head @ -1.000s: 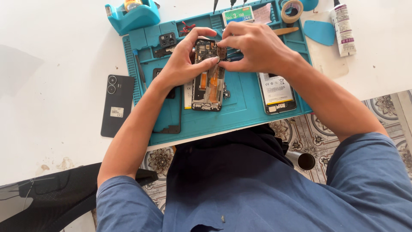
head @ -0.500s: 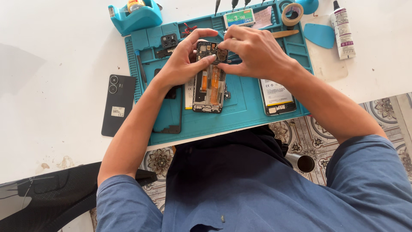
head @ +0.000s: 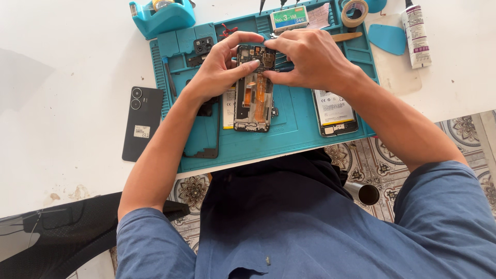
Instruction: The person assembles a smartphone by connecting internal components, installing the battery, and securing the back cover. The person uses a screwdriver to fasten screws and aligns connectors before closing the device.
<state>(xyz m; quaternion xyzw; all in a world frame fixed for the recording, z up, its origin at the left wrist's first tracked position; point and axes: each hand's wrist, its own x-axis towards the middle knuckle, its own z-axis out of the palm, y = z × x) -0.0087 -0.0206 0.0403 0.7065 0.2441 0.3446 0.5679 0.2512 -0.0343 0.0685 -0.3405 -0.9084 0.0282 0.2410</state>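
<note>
An opened phone (head: 253,101) with bare circuit board and orange flex cables lies on the teal work mat (head: 289,134). My left hand (head: 222,70) curls round its upper left edge, thumb and fingers gripping the frame. My right hand (head: 310,57) rests over the top right corner, fingertips pinched at the board near the camera end. Whether the fingers hold a small part is hidden.
A black phone back cover (head: 142,123) lies left of the mat on the white table. A phone battery (head: 336,111) sits at the mat's right. A black frame part (head: 204,137), teal tape dispenser (head: 163,15), tape roll (head: 355,13), blue pick (head: 388,39) and glue tube (head: 416,33) surround the mat.
Both hands stay on the top of the opened phone; the fingers shift only slightly. The phone has not moved.
</note>
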